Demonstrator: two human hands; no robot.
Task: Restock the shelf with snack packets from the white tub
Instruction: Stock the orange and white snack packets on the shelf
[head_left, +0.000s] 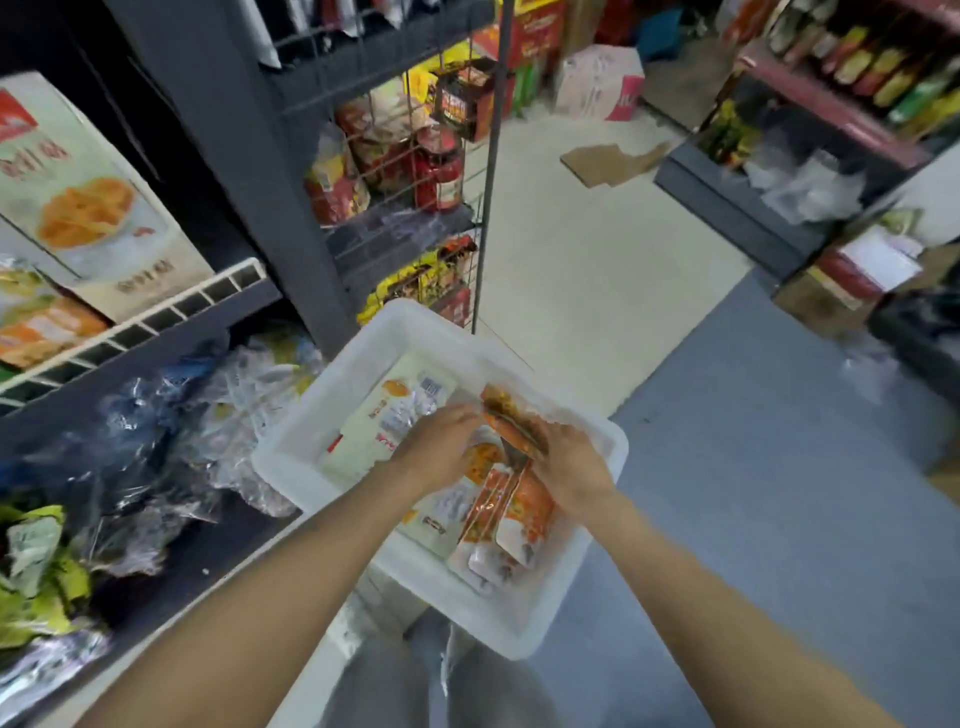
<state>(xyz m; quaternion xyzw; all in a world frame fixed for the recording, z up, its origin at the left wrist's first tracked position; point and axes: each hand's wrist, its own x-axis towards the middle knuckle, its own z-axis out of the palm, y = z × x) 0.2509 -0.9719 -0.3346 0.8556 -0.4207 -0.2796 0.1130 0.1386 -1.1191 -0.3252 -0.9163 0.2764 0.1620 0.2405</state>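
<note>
White plastic fills the middle of your view: the white tub (311, 415) sits low in front of you, with your legs below it, and both your bare arms reach into it. Your left hand (441, 447) and right hand (571, 467) meet over the tub's far right part, fingers curled around a small stack of orange snack packets (514, 423). Your left hand pinches the stack's near-left end and your right hand cups its right side. Both hands are closed on the stack; how tightly, the blur does not let me say.

More orange packets (511, 514) stand on edge in the tub just below your hands, and a pale flat packet (389, 415) lies on the tub floor to the left.

To your left, a dark shelf (171, 561) holds loose clear-wrapped and green snack bags, with a white rail (130, 327) and cardboard cartons above it. A wire rack (415, 156) of red and yellow goods stands beyond the tub.

I judge you are gathering a handful to lift out. To do it well, square the packets' edges together before lifting, keep the thumbs pressing across the stack so none slides free, and raise it clear of the tub rim before swinging left toward the shelf.
</note>
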